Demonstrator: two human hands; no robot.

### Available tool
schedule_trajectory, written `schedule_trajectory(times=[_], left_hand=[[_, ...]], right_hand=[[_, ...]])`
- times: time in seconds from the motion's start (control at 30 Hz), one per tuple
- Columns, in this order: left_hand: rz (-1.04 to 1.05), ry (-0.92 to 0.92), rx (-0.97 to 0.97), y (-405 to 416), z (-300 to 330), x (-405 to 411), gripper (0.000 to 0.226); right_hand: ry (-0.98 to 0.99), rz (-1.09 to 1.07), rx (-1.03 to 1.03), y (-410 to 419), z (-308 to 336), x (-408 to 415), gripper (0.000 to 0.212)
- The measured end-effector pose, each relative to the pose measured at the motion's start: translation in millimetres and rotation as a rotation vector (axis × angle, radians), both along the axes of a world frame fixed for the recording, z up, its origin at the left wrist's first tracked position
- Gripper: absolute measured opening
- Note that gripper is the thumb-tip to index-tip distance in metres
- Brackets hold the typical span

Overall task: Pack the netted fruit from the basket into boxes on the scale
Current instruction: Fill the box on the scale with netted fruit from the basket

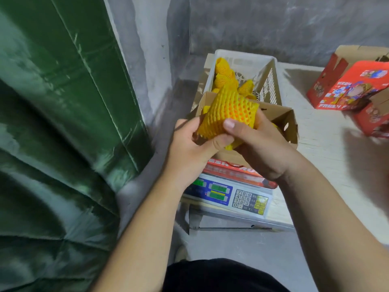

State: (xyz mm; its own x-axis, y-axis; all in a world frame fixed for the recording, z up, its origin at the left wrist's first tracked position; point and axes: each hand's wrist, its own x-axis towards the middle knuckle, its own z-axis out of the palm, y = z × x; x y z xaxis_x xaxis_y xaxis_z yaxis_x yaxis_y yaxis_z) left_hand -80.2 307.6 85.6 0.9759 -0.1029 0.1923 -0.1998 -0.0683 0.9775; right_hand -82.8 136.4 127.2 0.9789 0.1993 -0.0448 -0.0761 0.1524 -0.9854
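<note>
While both hands work above the open box, one netted fruit sits between them. Left hand: fingers curled under the net's lower end, thumb pressed on its near side. Right hand: thumb across the front of the net, fingers wrapped behind it. Orange skin shows through the yellow foam mesh.

Box stands on the scale; more yellow netting visible inside at its left and right edges. White basket just behind the box, several netted fruits lying in it. Scale displays lit green, digits unreadable. Red printed boxes on the table, well right. Green curtain fills the left.
</note>
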Motion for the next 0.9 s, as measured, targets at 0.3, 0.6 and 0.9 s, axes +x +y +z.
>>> schedule_trajectory(times=[0.3,0.6,0.9], left_hand=[[0.131,-0.059,0.130,3,-15,-23,0.021],[0.288,0.129,-0.056,-10,-19,-37,0.032],[0.195,0.189,-0.026,-18,-14,-36,0.031]], right_hand=[[0.088,-0.159,0.218,13,-23,-22,0.065],[-0.244,-0.544,-0.842,-85,19,39,0.082],[-0.174,-0.258,-1.059,-109,3,22,0.038]])
